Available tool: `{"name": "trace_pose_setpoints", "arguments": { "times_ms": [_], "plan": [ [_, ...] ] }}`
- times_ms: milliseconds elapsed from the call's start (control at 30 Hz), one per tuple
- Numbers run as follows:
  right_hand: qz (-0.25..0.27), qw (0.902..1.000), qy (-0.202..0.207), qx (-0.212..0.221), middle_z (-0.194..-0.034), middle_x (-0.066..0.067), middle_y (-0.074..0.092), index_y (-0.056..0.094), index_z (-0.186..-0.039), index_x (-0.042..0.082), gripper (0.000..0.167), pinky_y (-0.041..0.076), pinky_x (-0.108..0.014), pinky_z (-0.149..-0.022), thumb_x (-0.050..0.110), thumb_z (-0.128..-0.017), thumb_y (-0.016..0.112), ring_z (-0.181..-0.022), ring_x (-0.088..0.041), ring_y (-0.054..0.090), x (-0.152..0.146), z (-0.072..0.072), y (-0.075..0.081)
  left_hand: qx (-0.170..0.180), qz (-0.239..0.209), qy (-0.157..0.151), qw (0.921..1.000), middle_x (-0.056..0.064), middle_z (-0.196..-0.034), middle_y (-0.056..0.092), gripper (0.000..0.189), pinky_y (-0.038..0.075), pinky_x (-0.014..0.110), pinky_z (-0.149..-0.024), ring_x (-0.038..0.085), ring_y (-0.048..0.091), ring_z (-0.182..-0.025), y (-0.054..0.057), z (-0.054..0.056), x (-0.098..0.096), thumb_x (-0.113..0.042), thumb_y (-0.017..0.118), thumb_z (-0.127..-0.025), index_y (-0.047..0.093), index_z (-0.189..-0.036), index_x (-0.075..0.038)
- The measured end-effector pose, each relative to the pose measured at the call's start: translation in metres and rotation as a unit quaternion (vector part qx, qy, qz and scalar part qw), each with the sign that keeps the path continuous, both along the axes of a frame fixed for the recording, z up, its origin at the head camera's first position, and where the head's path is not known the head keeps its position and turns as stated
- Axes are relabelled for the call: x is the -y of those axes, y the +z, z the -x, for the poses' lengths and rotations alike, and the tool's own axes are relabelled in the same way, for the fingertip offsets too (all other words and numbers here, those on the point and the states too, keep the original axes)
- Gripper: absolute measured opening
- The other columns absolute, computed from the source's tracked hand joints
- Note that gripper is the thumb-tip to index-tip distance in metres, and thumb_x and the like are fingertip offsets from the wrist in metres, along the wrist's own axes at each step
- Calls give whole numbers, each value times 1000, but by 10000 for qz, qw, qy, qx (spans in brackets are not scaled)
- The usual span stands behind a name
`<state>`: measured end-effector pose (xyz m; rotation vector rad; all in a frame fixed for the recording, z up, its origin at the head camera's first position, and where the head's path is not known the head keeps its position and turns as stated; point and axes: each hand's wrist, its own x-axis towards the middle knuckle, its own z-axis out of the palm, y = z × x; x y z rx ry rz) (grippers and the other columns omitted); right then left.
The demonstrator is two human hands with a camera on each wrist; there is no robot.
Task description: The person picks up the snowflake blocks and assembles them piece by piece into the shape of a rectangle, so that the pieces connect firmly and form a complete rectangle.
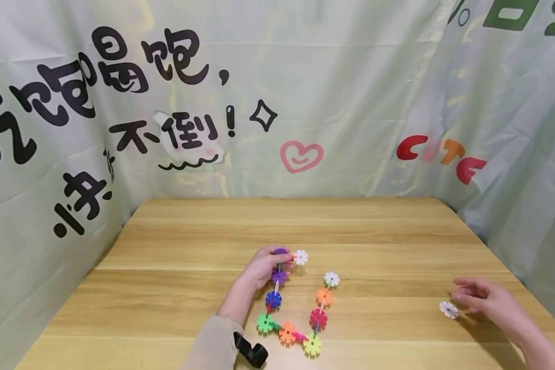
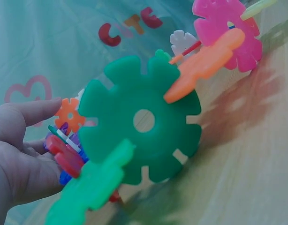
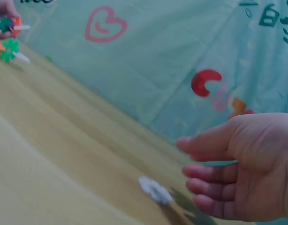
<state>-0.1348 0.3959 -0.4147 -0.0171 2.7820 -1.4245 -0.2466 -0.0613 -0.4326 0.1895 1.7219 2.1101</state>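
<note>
A chain of notched plastic snowflake discs, in several colours, forms a U shape on the table; its green disc (image 2: 144, 119) is large in the left wrist view. My left hand (image 1: 263, 264) pinches the chain's far left end around a purple disc (image 1: 279, 277), with a white disc (image 1: 300, 257) sticking out to the right. Another white disc (image 1: 331, 279) tops the right branch. At the right, my right hand (image 1: 487, 303) holds nothing, its fingers loosely bent. Just left of its fingertips is a loose white disc (image 3: 155, 190), apart from the hand; whether it touches the table I cannot tell.
The wooden table (image 1: 203, 226) carries the chain. A printed curtain (image 1: 351, 92) hangs behind the table and along both sides. A black strap with a small device (image 1: 252, 350) sits on the left wrist.
</note>
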Motion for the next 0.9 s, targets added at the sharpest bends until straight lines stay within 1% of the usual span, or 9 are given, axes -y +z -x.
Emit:
{"name": "trace_pose_setpoints", "arguments": {
  "times_ms": [33, 100, 167, 233, 333, 433, 533, 700, 900],
  "plan": [
    [-170, 9996, 50, 213, -86, 13, 61, 60, -111, 3, 22, 50, -22, -60, 8, -89, 60, -73, 2, 53, -3, -1, -1, 1, -6, -5, 10000, 5, -87, 62, 39, 56, 29, -67, 15, 63, -75, 0, 0, 0, -10, 59, -91, 46, -120, 13],
    [-438, 9972, 176, 586, -87, 9, 61, 51, -115, -15, 39, 49, -24, -58, 12, -90, 61, -71, 1, 52, -8, -2, -3, 12, -9, -10, 10000, 5, -86, 63, 39, 56, 30, -67, 15, 63, -75, 0, -1, 0, -10, 59, -91, 46, -119, 13],
    [-640, 9941, 367, 796, -87, 9, 59, 46, -116, -19, 47, 47, -24, -56, 16, -90, 62, -69, 0, 49, -11, -1, -6, 6, -7, -2, 10000, 6, -86, 63, 39, 56, 30, -67, 15, 63, -76, 0, -1, 0, -10, 59, -91, 46, -119, 13],
    [-732, 9930, 473, 792, -85, 10, 57, 50, -112, -17, 43, 45, -24, -54, 16, -88, 64, -68, 0, 48, -13, -1, -8, -7, -10, 15, 10000, 6, -87, 62, 39, 56, 30, -68, 16, 63, -77, 0, -1, 0, -10, 59, -91, 46, -119, 13],
    [-1073, 9912, 629, 457, -82, 9, 54, 56, -106, -13, 35, 43, -23, -54, 13, -85, 67, -67, 1, 45, -12, 0, -11, 0, -21, 42, 10000, 7, -88, 62, 38, 56, 30, -68, 16, 63, -76, -1, 0, 0, -9, 59, -91, 46, -119, 13],
    [-1526, 9861, 600, 276, -81, 7, 53, 59, -103, -11, 34, 41, -20, -57, 14, -82, 70, -69, 4, 42, -8, 1, -12, 48, -34, 75, 10000, 8, -88, 61, 36, 56, 30, -68, 15, 62, -76, -2, 1, -1, -8, 58, -91, 47, -118, 12],
    [-1783, 9822, 522, 275, -83, 3, 52, 60, -101, -6, 31, 39, -20, -60, 15, -81, 71, -71, 4, 40, -4, 2, -12, 68, -34, 101, 9999, 8, -88, 60, 34, 55, 29, -67, 15, 62, -76, -3, 1, -1, -7, 58, -90, 48, -118, 11],
    [-1780, 9826, 427, 301, -81, 1, 49, 59, -95, -3, 27, 38, -20, -59, 14, -79, 72, -70, 2, 39, -1, 2, -12, 31, -49, 113, 9999, 8, -88, 60, 34, 56, 29, -67, 15, 63, -75, -4, 1, -1, -6, 58, -90, 48, -118, 11],
    [-1508, 9871, 520, -106, -72, 5, 46, 51, -84, 0, 21, 33, -20, -54, 2, -77, 71, -64, 2, 39, 4, 0, -13, 32, -44, 102, 9999, 7, -86, 61, 32, 56, 30, -68, 15, 62, -75, -2, 0, -1, -7, 57, -91, 49, -117, 11]
  ]
}}
